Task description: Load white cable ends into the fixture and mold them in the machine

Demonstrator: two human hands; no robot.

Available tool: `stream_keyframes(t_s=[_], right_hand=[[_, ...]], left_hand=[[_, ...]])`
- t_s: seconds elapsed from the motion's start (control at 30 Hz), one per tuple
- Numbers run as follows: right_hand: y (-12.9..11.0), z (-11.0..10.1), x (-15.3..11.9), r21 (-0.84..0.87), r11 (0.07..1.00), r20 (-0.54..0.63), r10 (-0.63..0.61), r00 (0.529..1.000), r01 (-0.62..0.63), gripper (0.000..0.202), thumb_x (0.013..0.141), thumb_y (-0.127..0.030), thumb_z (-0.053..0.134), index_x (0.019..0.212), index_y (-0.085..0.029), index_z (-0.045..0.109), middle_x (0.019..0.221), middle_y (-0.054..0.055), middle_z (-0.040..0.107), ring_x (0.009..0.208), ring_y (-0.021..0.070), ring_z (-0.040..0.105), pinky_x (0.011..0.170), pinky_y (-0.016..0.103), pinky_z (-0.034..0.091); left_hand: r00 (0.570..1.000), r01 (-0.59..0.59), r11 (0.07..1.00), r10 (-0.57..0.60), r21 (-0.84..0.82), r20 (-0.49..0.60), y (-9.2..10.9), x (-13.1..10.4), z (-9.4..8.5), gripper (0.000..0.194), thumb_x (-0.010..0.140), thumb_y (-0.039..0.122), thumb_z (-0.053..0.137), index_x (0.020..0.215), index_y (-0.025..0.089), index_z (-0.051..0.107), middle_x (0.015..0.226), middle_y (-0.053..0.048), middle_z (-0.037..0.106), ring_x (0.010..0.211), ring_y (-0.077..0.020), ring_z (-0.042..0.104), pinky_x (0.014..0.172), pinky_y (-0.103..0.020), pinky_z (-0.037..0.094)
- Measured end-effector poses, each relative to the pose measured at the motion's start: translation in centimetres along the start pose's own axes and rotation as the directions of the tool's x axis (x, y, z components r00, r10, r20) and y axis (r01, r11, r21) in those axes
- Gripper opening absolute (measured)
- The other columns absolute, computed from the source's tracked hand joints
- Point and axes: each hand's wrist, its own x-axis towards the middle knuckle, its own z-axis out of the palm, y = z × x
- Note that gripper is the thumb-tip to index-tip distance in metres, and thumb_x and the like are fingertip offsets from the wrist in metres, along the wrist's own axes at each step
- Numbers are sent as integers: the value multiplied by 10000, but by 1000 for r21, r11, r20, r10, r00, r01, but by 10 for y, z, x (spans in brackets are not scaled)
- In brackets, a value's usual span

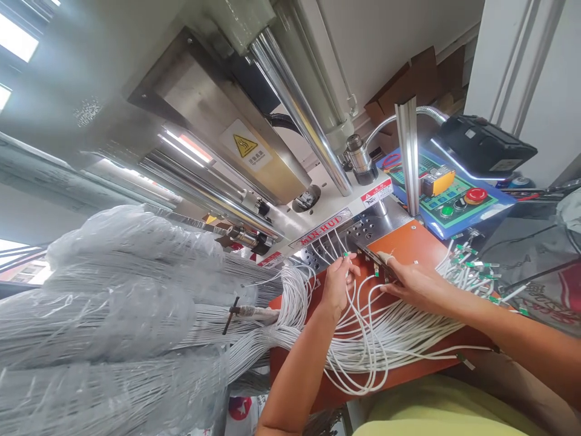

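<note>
So the left hand (pixel 336 284) is working near the middle of the frame, its fingers curling in and pinching what looks like a green-tipped cable end (pixel 345 255), right in front of the white press (pixel 327 225) with the MIN-HUI label. The right hand (pixel 411 281) is sitting just to the right, thumb on top, gripping a dark metal bar (pixel 368 255); its lower fingers are mostly hiding, so can't tell how they're wrapping.

IMO the step in hand is handling cable ends at that bar, one hand steadying it and the other sorting the end. Next move is probably calling for a light pinch and keeping the end lined up, without the slack snagging.

Direction-wise, the pinched tip seems to be pointing toward the top of the frame, at the press, its short long axis running roughly up-down; too small to be sure. The bar's long axis is slanting from upper left to lower right. Another green connector (pixel 376 272) is sitting just beside it. The white cables (pixel 399 330) are sprawling across the orange worktop (pixel 408 242), lower centre to right.
</note>
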Motion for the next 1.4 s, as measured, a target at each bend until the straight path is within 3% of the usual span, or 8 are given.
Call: stream_keyframes(t_s=[0.07, 0.13, 0.27, 0.5, 0.63, 0.83, 1.0, 1.4], right_hand=[[0, 0, 0, 8, 1000, 11, -7, 1000, 7, 618, 884, -467, 461, 1420, -207, 297, 821, 60, 690, 719, 266, 636, 583, 316, 371], [1, 0, 1, 14, 1000, 22, -9, 1000, 8, 637, 886, -466, 460, 1436, -207, 268, 844, 64, 696, 751, 275, 644, 607, 323, 384], [1, 0, 2, -10, 1000, 30, -3, 1000, 3, 624, 885, -476, 471, 1421, -204, 300, 886, 77, 697, 790, 291, 648, 632, 335, 394], [-2, -3, 1, -19, 1000, 41, 14, 999, -13, 655, 884, -460, 492, 1442, -197, 270, 879, 78, 704, 805, 310, 656, 630, 337, 395], [-4, -6, 0, -28, 999, 48, 22, 999, -21, 623, 889, -440, 494, 1418, -171, 304, 900, 95, 712, 831, 325, 661, 630, 338, 391], [-6, -6, 0, -62, 998, 39, 24, 999, -22, 616, 891, -451, 504, 1402, -158, 323, 903, 102, 717, 821, 323, 667, 617, 335, 375], [-6, -8, 0, -53, 998, 55, 30, 998, -27, 657, 894, -429, 514, 1440, -161, 263, 917, 99, 718, 849, 329, 667, 637, 341, 390], [9, 3, 2, 36, 999, 43, -29, 999, 27, 617, 923, -491, 412, 1455, -243, 222, 903, 69, 705, 829, 297, 666, 659, 344, 427]], left_hand=[[999, -24, 999, 25, 37, -29, 2, -1, -1, 345, 814, 492, 603, 847, 151, 565, 558, 26, 548, 416, -39, 277, 415, -185, 163], [998, -62, 996, 64, 57, -25, 3, -1, -3, 309, 818, 456, 602, 801, 163, 509, 590, 7, 601, 419, -37, 300, 421, -185, 175], [994, -108, 994, 108, 29, -15, 6, 0, -4, 238, 807, 364, 615, 868, 169, 494, 829, -59, 709, 490, -42, 393, 471, -179, 257], [971, -227, 947, 239, 227, -23, 3, 1, -3, 207, 838, 351, 597, 907, 167, 532, 849, -67, 733, 466, -52, 381, 492, -194, 309], [946, -308, 867, 323, 391, 29, -2, -2, -5, 190, 851, 362, 601, 871, 173, 592, 831, -53, 733, 534, -80, 517, 564, -207, 416], [914, -400, 784, 379, 474, 145, -14, 1, -9, 132, 805, 288, 664, 830, 160, 686, 836, -49, 711, 764, -144, 644, 731, -250, 503], [877, -463, 716, 455, 523, 153, -19, 5, -4, 74, 772, 171, 658, 806, 151, 721, 803, -37, 723, 747, -148, 661, 734, -258, 522], [749, -586, 505, 636, 633, 186, -29, 4, 0, 217, 747, 25, 587, 807, 178, 727, 783, -16, 734, 704, -130, 663, 706, -239, 524]])
